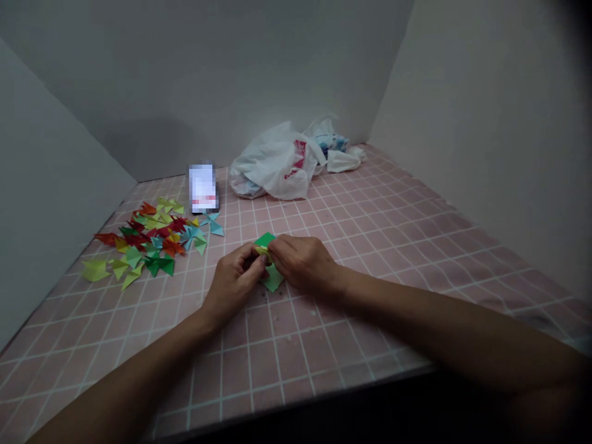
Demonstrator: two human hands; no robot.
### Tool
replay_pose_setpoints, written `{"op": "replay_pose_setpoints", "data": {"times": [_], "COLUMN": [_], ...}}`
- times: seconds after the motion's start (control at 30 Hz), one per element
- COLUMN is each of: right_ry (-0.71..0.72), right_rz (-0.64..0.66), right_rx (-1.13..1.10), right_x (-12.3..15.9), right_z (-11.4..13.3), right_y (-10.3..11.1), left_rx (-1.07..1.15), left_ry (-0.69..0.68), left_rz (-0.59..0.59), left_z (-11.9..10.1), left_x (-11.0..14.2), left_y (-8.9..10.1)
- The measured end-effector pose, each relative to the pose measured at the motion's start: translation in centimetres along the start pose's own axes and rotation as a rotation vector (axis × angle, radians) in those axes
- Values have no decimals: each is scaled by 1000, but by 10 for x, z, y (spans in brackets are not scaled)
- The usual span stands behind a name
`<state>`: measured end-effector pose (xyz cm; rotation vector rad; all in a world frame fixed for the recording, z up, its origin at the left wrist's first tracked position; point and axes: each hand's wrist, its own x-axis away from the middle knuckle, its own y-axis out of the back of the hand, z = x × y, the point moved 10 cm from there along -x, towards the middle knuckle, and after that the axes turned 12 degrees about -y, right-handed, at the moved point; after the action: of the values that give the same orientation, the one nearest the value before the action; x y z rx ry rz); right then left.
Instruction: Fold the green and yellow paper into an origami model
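Near the middle of the table, my left hand (231,276) pinches a small folded piece of yellow paper (263,251) between thumb and fingers. My right hand (304,263) grips the same paper from the other side, its fingertips partly covering it. Beyond the fingers shows a dark green paper (265,238), and a light green paper (274,281) lies beneath the hands. Whether the two green parts are separate sheets or a stack is hidden. To the left of my hands are many folded paper pieces (158,264) in red, orange, yellow, green and blue.
A lit phone (203,188), its screen blurred, stands upright behind the folded pieces. White plastic bags (277,161) with red print lie against the back wall. A pink checked cloth (296,345) covers the table, whose front edge is close to me. Walls enclose the left, back and right.
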<state>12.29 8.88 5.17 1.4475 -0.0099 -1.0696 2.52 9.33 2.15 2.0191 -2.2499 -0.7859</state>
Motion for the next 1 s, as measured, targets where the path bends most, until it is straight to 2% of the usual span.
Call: {"op": "replay_pose_setpoints", "data": {"times": [0.27,0.57,0.8,1.0], "right_ry": [140,237,295,345], "right_rz": [-135,-88,-155,-220], "right_rx": [160,180,247,225], "right_x": [2,3,3,8], "right_z": [16,24,32,38], "right_y": [8,5,17,23], "left_rx": [-37,45,279,243], "left_ry": [35,63,106,82], "left_rz": [-77,-86,-29,-67], "left_z": [0,3,8,9], "left_x": [3,4,7,6], "left_y": [5,3,-7,0]}}
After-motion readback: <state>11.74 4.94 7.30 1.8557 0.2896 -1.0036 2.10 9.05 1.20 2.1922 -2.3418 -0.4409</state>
